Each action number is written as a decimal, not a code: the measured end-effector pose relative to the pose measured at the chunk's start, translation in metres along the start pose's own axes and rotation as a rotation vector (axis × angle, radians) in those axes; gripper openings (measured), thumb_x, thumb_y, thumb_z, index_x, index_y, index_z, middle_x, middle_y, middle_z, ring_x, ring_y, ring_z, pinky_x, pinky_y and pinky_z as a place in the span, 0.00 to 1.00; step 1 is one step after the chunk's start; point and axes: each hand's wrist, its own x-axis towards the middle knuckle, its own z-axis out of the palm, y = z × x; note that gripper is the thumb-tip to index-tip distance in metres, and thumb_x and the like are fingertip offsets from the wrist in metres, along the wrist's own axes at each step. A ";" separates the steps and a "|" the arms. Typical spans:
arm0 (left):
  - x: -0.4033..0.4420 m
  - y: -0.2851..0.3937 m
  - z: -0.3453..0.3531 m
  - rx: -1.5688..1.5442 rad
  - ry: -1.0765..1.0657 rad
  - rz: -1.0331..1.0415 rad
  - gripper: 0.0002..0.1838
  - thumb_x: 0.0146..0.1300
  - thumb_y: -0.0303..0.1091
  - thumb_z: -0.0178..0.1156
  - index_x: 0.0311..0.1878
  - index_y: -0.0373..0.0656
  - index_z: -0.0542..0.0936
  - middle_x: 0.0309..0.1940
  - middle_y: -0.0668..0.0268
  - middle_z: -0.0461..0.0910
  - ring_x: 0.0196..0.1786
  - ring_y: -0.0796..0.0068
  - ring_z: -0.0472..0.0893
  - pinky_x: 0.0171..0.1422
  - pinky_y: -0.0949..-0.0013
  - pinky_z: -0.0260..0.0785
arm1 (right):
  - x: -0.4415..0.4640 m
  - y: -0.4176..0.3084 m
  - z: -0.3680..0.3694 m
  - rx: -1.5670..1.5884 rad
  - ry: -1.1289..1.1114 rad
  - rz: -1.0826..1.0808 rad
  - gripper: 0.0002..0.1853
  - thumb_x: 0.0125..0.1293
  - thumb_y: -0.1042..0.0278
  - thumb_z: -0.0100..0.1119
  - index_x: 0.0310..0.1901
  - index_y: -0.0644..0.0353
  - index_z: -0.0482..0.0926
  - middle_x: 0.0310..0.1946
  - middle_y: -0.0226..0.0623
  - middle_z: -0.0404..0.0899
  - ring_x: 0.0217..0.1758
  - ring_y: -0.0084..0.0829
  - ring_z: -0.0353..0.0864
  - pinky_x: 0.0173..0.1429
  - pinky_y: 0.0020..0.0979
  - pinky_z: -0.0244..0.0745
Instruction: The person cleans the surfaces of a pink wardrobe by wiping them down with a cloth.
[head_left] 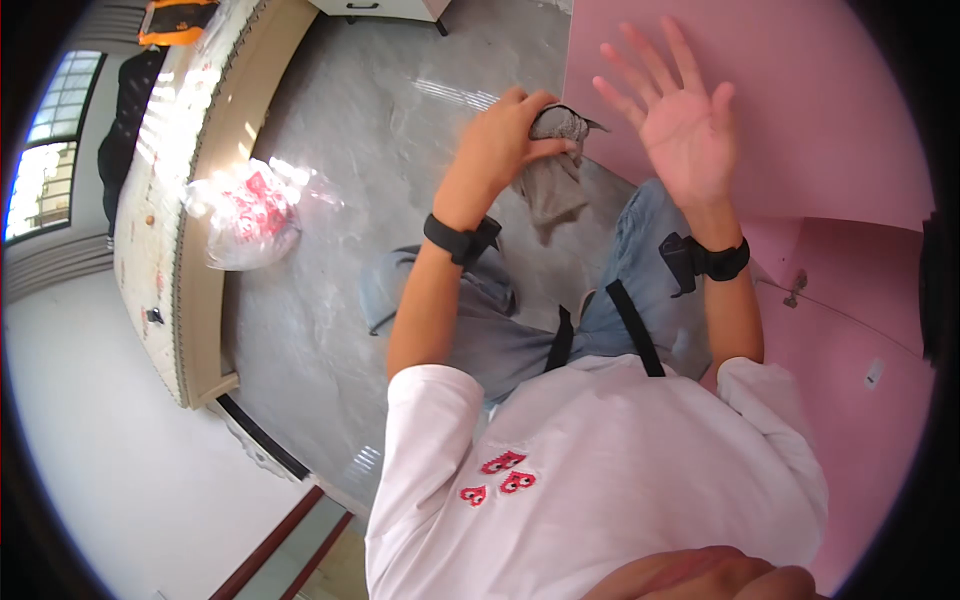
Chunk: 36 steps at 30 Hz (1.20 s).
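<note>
My left hand [500, 140], back of the hand up, has its thumb and fingers closed on a grey cloth [553, 190]. The cloth hangs below the fingers over the grey floor, close to the lower corner of a pink panel [800, 110]. To the right, my right hand [685, 135] is raised with its palm toward me and fingers spread, holding nothing. It is in front of the pink panel; whether its back touches the surface cannot be made out. Both wrists wear black straps.
A clear plastic bag with red print [255, 215] lies by the pale bed edge [200, 230] on the left. An orange and black item [178, 20] is at the top left. A white cabinet [385, 8] stands at the top. Lower right, a metal hinge [796, 288] shows on pink board.
</note>
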 end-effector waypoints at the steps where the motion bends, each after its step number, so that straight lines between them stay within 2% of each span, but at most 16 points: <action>1: -0.001 0.002 -0.002 -0.063 0.023 -0.005 0.28 0.57 0.43 0.77 0.58 0.42 0.82 0.46 0.55 0.83 0.49 0.51 0.84 0.53 0.57 0.76 | 0.002 0.003 -0.002 0.011 0.003 -0.017 0.49 0.74 0.43 0.63 0.83 0.60 0.47 0.79 0.53 0.60 0.79 0.52 0.65 0.79 0.60 0.65; 3: -0.004 0.009 -0.002 -0.115 0.040 -0.002 0.28 0.57 0.44 0.78 0.58 0.40 0.81 0.46 0.54 0.84 0.49 0.52 0.85 0.52 0.58 0.77 | 0.004 0.008 -0.005 -0.497 -0.033 -0.101 0.47 0.75 0.49 0.65 0.82 0.65 0.50 0.78 0.52 0.61 0.80 0.50 0.62 0.81 0.57 0.62; 4: -0.005 0.013 -0.003 -0.192 0.083 -0.004 0.29 0.56 0.45 0.78 0.57 0.41 0.81 0.46 0.54 0.84 0.50 0.51 0.85 0.53 0.57 0.77 | 0.006 0.011 -0.003 -0.490 -0.032 -0.111 0.47 0.75 0.49 0.65 0.82 0.65 0.50 0.78 0.52 0.61 0.80 0.50 0.62 0.81 0.57 0.62; 6: -0.005 0.020 0.000 -0.257 0.128 -0.007 0.30 0.56 0.46 0.78 0.57 0.41 0.80 0.46 0.53 0.85 0.51 0.50 0.86 0.54 0.56 0.78 | 0.013 0.021 0.007 -0.535 0.006 -0.043 0.38 0.82 0.44 0.47 0.83 0.57 0.51 0.79 0.51 0.61 0.82 0.50 0.62 0.83 0.53 0.57; 7: -0.005 0.024 0.006 -0.281 0.141 -0.075 0.33 0.54 0.46 0.80 0.59 0.39 0.79 0.47 0.52 0.86 0.50 0.53 0.87 0.52 0.58 0.79 | 0.013 0.032 0.002 -0.526 0.002 -0.047 0.38 0.82 0.44 0.47 0.83 0.57 0.51 0.79 0.51 0.61 0.82 0.50 0.62 0.83 0.53 0.57; 9: 0.000 0.040 0.010 -0.328 0.164 -0.152 0.37 0.56 0.45 0.79 0.65 0.37 0.77 0.50 0.49 0.86 0.49 0.55 0.88 0.53 0.61 0.79 | 0.019 0.050 -0.001 -0.810 0.053 -0.180 0.31 0.82 0.59 0.49 0.80 0.59 0.57 0.74 0.48 0.69 0.75 0.44 0.73 0.77 0.43 0.66; 14: -0.004 0.042 0.018 -0.633 0.132 -0.200 0.30 0.68 0.39 0.68 0.69 0.36 0.74 0.61 0.48 0.83 0.56 0.57 0.87 0.61 0.63 0.78 | 0.036 0.063 -0.009 -0.833 0.136 -0.228 0.27 0.80 0.67 0.53 0.76 0.61 0.64 0.70 0.45 0.73 0.63 0.37 0.83 0.64 0.34 0.76; 16: -0.013 0.030 0.027 -1.131 0.150 -0.192 0.22 0.73 0.33 0.61 0.67 0.38 0.73 0.67 0.49 0.79 0.58 0.58 0.87 0.64 0.61 0.79 | 0.041 0.055 -0.023 -0.947 -0.030 -0.265 0.28 0.78 0.70 0.57 0.76 0.62 0.65 0.70 0.46 0.74 0.60 0.38 0.85 0.63 0.33 0.76; 19: -0.016 0.031 0.012 -1.550 0.116 -0.292 0.14 0.76 0.29 0.57 0.62 0.39 0.74 0.66 0.48 0.77 0.57 0.56 0.86 0.62 0.58 0.83 | 0.054 0.030 -0.026 -0.906 -0.010 -0.326 0.28 0.77 0.71 0.60 0.75 0.64 0.65 0.69 0.47 0.75 0.59 0.39 0.85 0.55 0.30 0.82; 23: -0.011 0.037 -0.012 -1.509 0.104 -0.229 0.12 0.75 0.29 0.59 0.57 0.39 0.73 0.58 0.51 0.80 0.53 0.57 0.87 0.53 0.59 0.88 | 0.055 0.010 0.014 -0.758 0.029 -0.298 0.29 0.76 0.71 0.61 0.74 0.66 0.65 0.70 0.48 0.73 0.59 0.39 0.85 0.42 0.25 0.87; 25: -0.008 0.032 -0.023 -1.009 0.316 -0.216 0.13 0.72 0.27 0.63 0.56 0.39 0.76 0.49 0.60 0.81 0.46 0.67 0.87 0.40 0.69 0.85 | 0.050 0.010 0.027 -0.777 -0.005 -0.282 0.31 0.80 0.68 0.56 0.79 0.63 0.59 0.75 0.50 0.68 0.65 0.46 0.83 0.31 0.25 0.85; 26: -0.009 0.026 -0.026 -1.013 0.318 -0.221 0.13 0.72 0.27 0.63 0.56 0.39 0.76 0.49 0.60 0.81 0.46 0.67 0.87 0.40 0.69 0.85 | 0.049 0.010 0.027 -0.779 -0.004 -0.275 0.31 0.80 0.68 0.56 0.79 0.63 0.59 0.75 0.50 0.68 0.65 0.46 0.83 0.31 0.25 0.85; 28: -0.009 0.015 -0.029 -0.421 0.521 0.001 0.14 0.67 0.25 0.69 0.54 0.40 0.80 0.45 0.66 0.81 0.39 0.78 0.85 0.33 0.75 0.78 | 0.054 0.007 0.023 -0.806 -0.074 -0.337 0.29 0.81 0.69 0.53 0.79 0.64 0.59 0.74 0.53 0.67 0.65 0.49 0.83 0.30 0.27 0.85; 29: -0.010 0.018 -0.032 -0.423 0.523 -0.002 0.14 0.67 0.25 0.69 0.54 0.40 0.80 0.45 0.66 0.81 0.39 0.78 0.85 0.33 0.75 0.78 | 0.056 0.010 0.017 -0.807 -0.076 -0.332 0.29 0.81 0.69 0.53 0.79 0.64 0.59 0.74 0.53 0.67 0.65 0.49 0.83 0.30 0.27 0.85; 31: -0.013 0.026 -0.036 -0.328 0.547 0.087 0.16 0.64 0.27 0.73 0.54 0.42 0.83 0.44 0.69 0.82 0.36 0.82 0.82 0.32 0.76 0.74 | 0.058 0.019 0.002 -0.725 -0.073 -0.469 0.43 0.76 0.58 0.66 0.81 0.67 0.51 0.76 0.50 0.63 0.78 0.47 0.66 0.79 0.52 0.66; 36: -0.009 0.038 -0.033 -0.450 0.448 0.173 0.18 0.62 0.28 0.74 0.55 0.42 0.83 0.47 0.66 0.84 0.40 0.77 0.85 0.38 0.73 0.78 | 0.058 0.021 -0.004 -0.690 -0.086 -0.436 0.40 0.76 0.65 0.66 0.80 0.67 0.53 0.75 0.50 0.65 0.74 0.45 0.71 0.77 0.48 0.69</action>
